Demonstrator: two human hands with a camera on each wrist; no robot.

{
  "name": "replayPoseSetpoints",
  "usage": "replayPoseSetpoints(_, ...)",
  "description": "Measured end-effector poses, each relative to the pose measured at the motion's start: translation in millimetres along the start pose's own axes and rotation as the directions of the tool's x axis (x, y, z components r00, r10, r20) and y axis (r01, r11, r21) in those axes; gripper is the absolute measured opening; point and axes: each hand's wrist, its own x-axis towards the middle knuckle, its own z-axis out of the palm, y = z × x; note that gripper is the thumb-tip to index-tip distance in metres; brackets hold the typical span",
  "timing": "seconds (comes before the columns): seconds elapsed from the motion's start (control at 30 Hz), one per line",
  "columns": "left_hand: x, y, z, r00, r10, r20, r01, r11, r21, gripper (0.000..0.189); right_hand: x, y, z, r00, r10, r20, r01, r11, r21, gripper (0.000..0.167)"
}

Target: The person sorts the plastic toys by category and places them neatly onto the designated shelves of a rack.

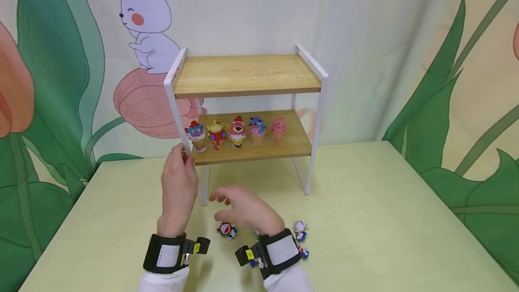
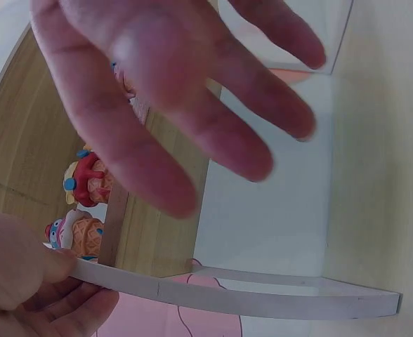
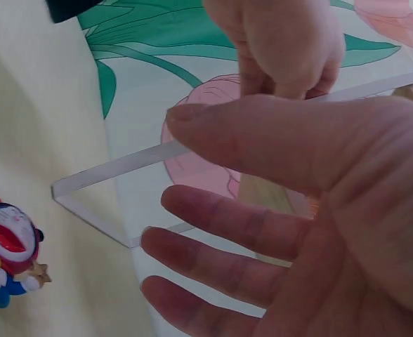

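Observation:
My left hand (image 1: 179, 187) grips the white left post (image 2: 256, 300) of a two-tier shelf, thumb on one side and fingers on the other. Right by its fingertips stands an ice-cream-cone figurine (image 2: 80, 232) with a blue head, at the left end of the lower board (image 1: 259, 153). Beside it runs a row of similar figurines, among them a red-and-yellow one (image 1: 216, 134) and a pink one (image 1: 279, 130). My right hand (image 1: 247, 208) hovers over the table before the shelf, fingers spread and holding nothing. Under it lies a blue-and-red cartoon figurine (image 3: 10, 246).
Several more small figurines, such as a white-and-blue one (image 1: 300, 230), lie on the pale table (image 1: 373, 220) near my right wrist, partly hidden by it. The shelf's wooden top board (image 1: 247, 73) is bare. A printed curtain (image 1: 365, 57) hangs behind.

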Motion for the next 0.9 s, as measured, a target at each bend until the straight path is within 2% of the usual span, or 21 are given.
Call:
replayPoseSetpoints(0.27, -1.7, -1.4, 1.6, 1.0, -0.002, -0.002, 0.002, 1.0, 0.001, 0.027, 2.5, 6, 12, 0.997, 0.054, 0.046, -0.053, 0.998, -0.021, 0.036)
replayPoseSetpoints(0.53, -0.5, -1.9, 1.4, 1.0, 0.02, -0.011, -0.02, 1.0, 0.005, 0.027, 7.0, 7, 22, 0.985, 0.132, 0.111, -0.132, 0.991, -0.009, 0.04)
replayPoseSetpoints(0.9, 1.0, -2.1, 1.2, 1.0, 0.021, -0.01, -0.021, 1.0, 0.009, 0.027, 8.3, 10, 27, 0.97, 0.161, 0.183, -0.152, 0.987, -0.059, 0.036)
